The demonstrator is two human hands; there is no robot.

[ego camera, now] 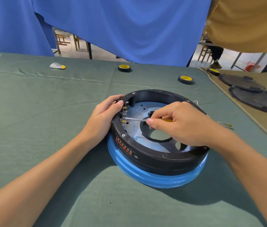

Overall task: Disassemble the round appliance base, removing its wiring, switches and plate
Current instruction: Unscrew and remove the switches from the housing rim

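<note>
Firstly, blue curtain (129,27): hung behind the work surface, across most of the far side

Table (39,112): draped in green cloth, creased in places.

Round appliance base (159,159): black ring on a blue rim, sat on the cloth right of centre, open side up.

Black covers (257,99): two, overlapping, lay on a tan cloth at the far right, well apart from the base.

Plate (139,110): metal, with a large round hole, seated flat inside the base.

Left hand (103,115): fingers curled over the left wall of the base, thumb pressed on the rim.

Right hand (181,123): over the base, thumb and fingers clamped together on a screwdriver (136,119), its shaft level and its tip at the switch terminals (124,114) on the inner left wall.

Tape rolls (124,68): black with yellow cores, two on the green cloth beyond the base.

Loose wire (224,124): pale, with a brass end, lay just right of the base
</note>
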